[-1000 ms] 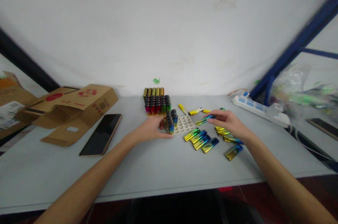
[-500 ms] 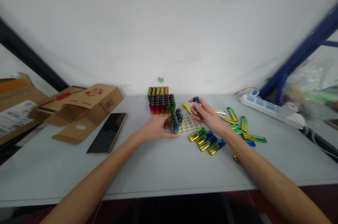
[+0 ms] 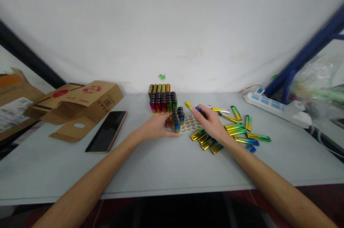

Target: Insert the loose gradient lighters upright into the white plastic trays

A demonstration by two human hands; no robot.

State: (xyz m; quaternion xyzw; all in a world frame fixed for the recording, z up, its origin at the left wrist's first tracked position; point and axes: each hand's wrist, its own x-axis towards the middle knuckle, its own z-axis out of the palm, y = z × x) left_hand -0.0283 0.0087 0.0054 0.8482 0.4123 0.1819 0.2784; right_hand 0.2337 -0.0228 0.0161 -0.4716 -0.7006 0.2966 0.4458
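Note:
A pale tray with round holes (image 3: 191, 123) lies on the table, with several blue lighters (image 3: 177, 122) upright at its left end. My left hand (image 3: 158, 126) curls round that end, thumb in front and fingers partly hidden behind the lighters. My right hand (image 3: 211, 122) is closed on a dark blue lighter (image 3: 198, 109) above the right side of the tray. Just beyond, a yellow lighter (image 3: 188, 105) lies flat. Loose blue-and-gold lighters (image 3: 208, 144) lie under and beside my right wrist, with green-and-yellow lighters (image 3: 236, 129) to the right.
Behind the tray stands a block of upright red and green lighters (image 3: 163, 102), with gold ones (image 3: 159, 88) at its back. To the left lie a phone (image 3: 106, 131) and an open cardboard box (image 3: 88, 102). A white power strip (image 3: 278, 108) lies at the right.
My right hand has come down and slightly toward me with the lighter, nearer the tray. My left hand stays at the tray's left end. The whole view has shifted slightly.

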